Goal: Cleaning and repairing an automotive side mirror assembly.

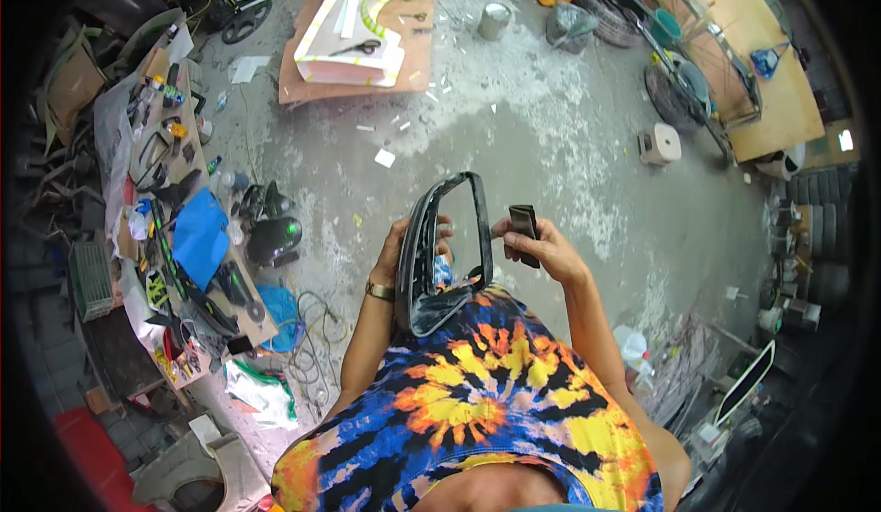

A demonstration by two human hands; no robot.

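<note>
A black, hollow plastic frame (485, 228) with a deep rim stands upright in front of my body. Around its left side my left hand (389, 253) is closed, with fingertips showing through the opening. My right hand (556, 253) is just to the right of the frame, a small gap away. Between its thumb and fingers it pinches a dark folded piece (523, 222), flat and like sandpaper; its exact kind is unclear. A bit of blue and white shows through the frame near my left fingers, too small to make out.
At left, a long cluttered bench (188, 156) carries tools, bottles and a blue sheet (200, 239). A brown board (295, 81) ahead bears a white taped form and scissors. A metal can (494, 22), white stool (660, 145) and bicycle lie far right. Cables (317, 338) coil at left.
</note>
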